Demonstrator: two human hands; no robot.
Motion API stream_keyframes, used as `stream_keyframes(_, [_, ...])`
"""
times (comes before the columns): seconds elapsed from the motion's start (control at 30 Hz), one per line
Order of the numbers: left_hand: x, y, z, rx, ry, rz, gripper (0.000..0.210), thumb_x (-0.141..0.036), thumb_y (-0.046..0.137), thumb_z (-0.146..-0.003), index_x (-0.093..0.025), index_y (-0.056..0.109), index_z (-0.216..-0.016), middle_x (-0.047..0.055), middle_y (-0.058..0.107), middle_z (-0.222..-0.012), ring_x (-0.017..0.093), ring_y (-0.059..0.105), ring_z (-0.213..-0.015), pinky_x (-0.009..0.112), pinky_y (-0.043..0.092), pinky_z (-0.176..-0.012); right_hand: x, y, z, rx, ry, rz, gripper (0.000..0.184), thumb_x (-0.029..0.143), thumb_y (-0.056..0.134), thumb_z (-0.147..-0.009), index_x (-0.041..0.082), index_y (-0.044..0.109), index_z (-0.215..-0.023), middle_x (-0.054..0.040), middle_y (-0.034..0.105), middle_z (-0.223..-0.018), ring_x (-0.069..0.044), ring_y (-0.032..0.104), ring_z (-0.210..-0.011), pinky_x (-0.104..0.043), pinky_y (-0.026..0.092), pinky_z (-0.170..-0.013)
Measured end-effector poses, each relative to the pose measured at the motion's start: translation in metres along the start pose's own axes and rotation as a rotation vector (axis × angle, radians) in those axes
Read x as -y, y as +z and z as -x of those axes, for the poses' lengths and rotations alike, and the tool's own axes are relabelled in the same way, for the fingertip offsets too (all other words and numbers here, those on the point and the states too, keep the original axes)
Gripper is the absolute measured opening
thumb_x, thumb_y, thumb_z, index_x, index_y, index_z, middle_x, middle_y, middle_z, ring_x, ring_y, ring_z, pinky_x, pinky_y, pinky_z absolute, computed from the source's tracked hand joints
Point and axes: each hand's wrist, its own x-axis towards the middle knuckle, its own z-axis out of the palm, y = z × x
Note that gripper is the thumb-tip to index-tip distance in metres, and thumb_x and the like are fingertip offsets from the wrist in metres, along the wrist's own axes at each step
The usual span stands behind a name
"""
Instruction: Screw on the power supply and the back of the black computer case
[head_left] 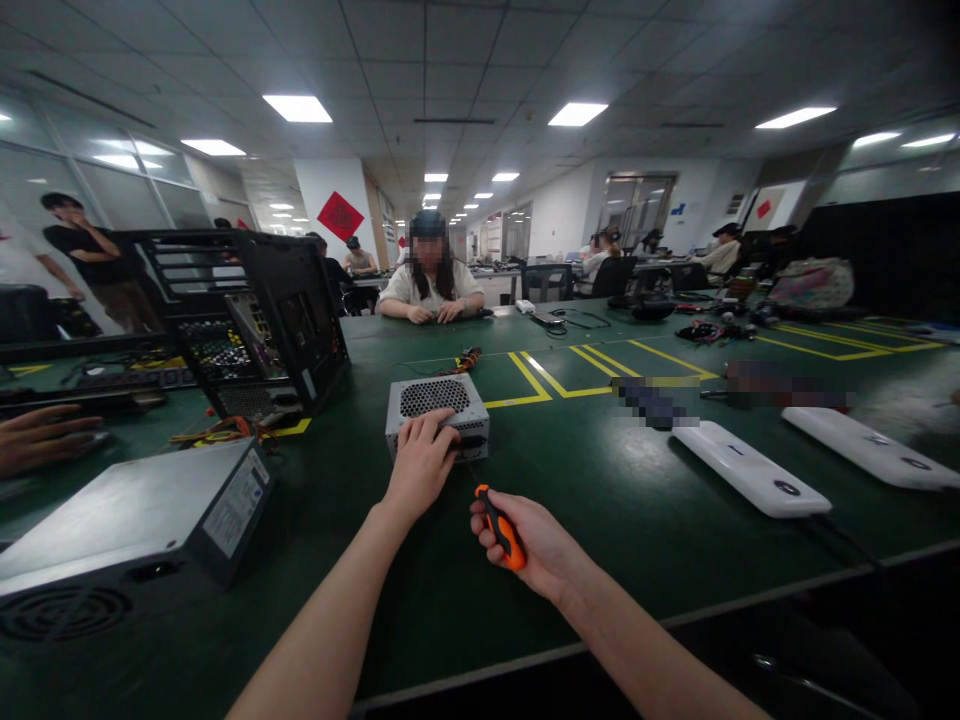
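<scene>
A small silver-grey computer power supply unit (471, 405) sits in front of me, its honeycomb vent facing up. My left hand (426, 448) grips its near side, fingers bent over the top edge and front face. In my right hand (529, 540) is an orange and black screwdriver (501, 528), held by the handle with fingers wrapped round it. Its thin shaft points up and away to the unit's lower front. Whether the tip touches a screw there I cannot make out. Behind the unit lies a bundle of coloured cables (469, 358).
At left stand a larger power supply (127, 510) and an open black computer case (240, 320). Another person's hand (45, 438) reaches in there. White power banks (750, 470) lie at right on the green table (600, 560). A person (431, 275) sits opposite.
</scene>
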Motion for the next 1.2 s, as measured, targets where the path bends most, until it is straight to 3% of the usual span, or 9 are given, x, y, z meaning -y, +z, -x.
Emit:
stream_keyframes(0.33, [-0.001, -0.001, 0.000, -0.022, 0.010, 0.007, 0.016, -0.013, 0.050, -0.072, -0.022, 0.055, -0.084, 0.005, 0.047, -0.119, 0.022, 0.040, -0.109, 0.041, 0.029, -0.091, -0.001, 0.002, 0.003, -0.011, -0.119, 0.087, 0.012, 0.023, 0.045, -0.081, 0.014, 0.048, -0.074, -0.0003, 0.054, -0.057, -0.006, 0.046, -0.043, -0.015, 0.031, -0.038])
stream_keyframes(0.47, [-0.006, -0.011, 0.001, -0.163, -0.035, 0.031, 0.017, -0.010, 0.045, -0.073, -0.021, 0.056, -0.081, 0.006, 0.049, -0.117, 0.022, 0.041, -0.110, 0.040, 0.028, -0.092, -0.005, 0.001, 0.002, -0.053, -0.184, 0.154, 0.012, 0.023, 0.039, -0.082, 0.015, 0.048, -0.077, -0.0006, 0.055, -0.062, -0.007, 0.045, -0.045, -0.017, 0.029, -0.038])
stream_keyframes(0.53, [-0.007, -0.015, 0.002, -0.195, -0.120, 0.103, 0.015, -0.014, 0.044, -0.074, -0.021, 0.055, -0.082, 0.007, 0.055, -0.105, 0.021, 0.048, -0.100, 0.037, 0.034, -0.086, -0.010, 0.000, 0.001, -0.106, -0.253, 0.300, 0.011, 0.024, 0.042, -0.080, 0.016, 0.049, -0.078, -0.0001, 0.055, -0.065, -0.007, 0.044, -0.048, -0.018, 0.030, -0.040])
stream_keyframes(0.63, [-0.005, -0.012, 0.003, -0.039, -0.327, 0.306, 0.012, -0.022, 0.042, -0.076, -0.019, 0.054, -0.076, 0.003, 0.059, -0.075, 0.015, 0.055, -0.068, 0.029, 0.041, -0.065, -0.016, -0.005, -0.001, -0.165, -0.427, 0.513, 0.012, 0.027, 0.052, -0.075, 0.016, 0.053, -0.081, -0.0009, 0.057, -0.073, -0.010, 0.051, -0.062, -0.021, 0.038, -0.054])
stream_keyframes(0.8, [-0.004, 0.009, 0.001, 0.496, -0.648, 0.797, 0.020, -0.025, 0.038, -0.076, -0.015, 0.055, -0.077, 0.002, 0.060, -0.062, 0.008, 0.045, -0.039, 0.020, 0.032, -0.038, -0.019, -0.008, 0.002, -0.236, -0.614, 0.742, 0.024, 0.022, 0.056, -0.071, 0.018, 0.048, -0.093, -0.0012, 0.056, -0.081, -0.013, 0.053, -0.071, -0.026, 0.041, -0.066])
stream_keyframes(0.87, [-0.007, 0.014, 0.001, 0.532, -0.761, 1.001, 0.023, -0.026, 0.037, -0.077, -0.012, 0.054, -0.084, 0.004, 0.063, -0.069, 0.005, 0.041, -0.036, 0.018, 0.026, -0.033, -0.019, -0.006, 0.005, -0.278, -0.662, 0.824, 0.026, 0.019, 0.056, -0.068, 0.018, 0.047, -0.093, -0.0004, 0.054, -0.080, -0.013, 0.052, -0.070, -0.027, 0.041, -0.066])
stream_keyframes(1.0, [-0.012, 0.016, 0.001, 0.450, -0.927, 1.299, 0.026, -0.029, 0.040, -0.079, -0.009, 0.053, -0.089, 0.010, 0.064, -0.080, 0.002, 0.038, -0.035, 0.015, 0.021, -0.030, -0.021, -0.005, 0.009, -0.310, -0.700, 0.899, 0.033, 0.016, 0.058, -0.064, 0.019, 0.047, -0.094, -0.0009, 0.053, -0.083, -0.014, 0.052, -0.074, -0.027, 0.041, -0.068])
stream_keyframes(1.1, [-0.014, 0.016, 0.001, 0.412, -0.973, 1.435, 0.024, -0.027, 0.045, -0.079, -0.007, 0.055, -0.088, 0.012, 0.064, -0.082, 0.000, 0.035, -0.035, 0.013, 0.018, -0.029, -0.023, -0.005, 0.009, -0.335, -0.716, 0.913, 0.034, 0.017, 0.058, -0.064, 0.020, 0.046, -0.096, -0.0015, 0.053, -0.085, -0.015, 0.052, -0.076, -0.028, 0.041, -0.070])
stream_keyframes(1.2, [-0.014, 0.016, 0.001, 0.453, -0.997, 1.559, 0.018, -0.022, 0.050, -0.077, -0.007, 0.056, -0.083, 0.011, 0.063, -0.080, -0.002, 0.030, -0.034, 0.011, 0.016, -0.028, -0.023, -0.007, 0.009, -0.319, -0.725, 0.909, 0.028, 0.019, 0.054, -0.068, 0.019, 0.046, -0.095, -0.0026, 0.054, -0.086, -0.016, 0.053, -0.078, -0.029, 0.041, -0.071])
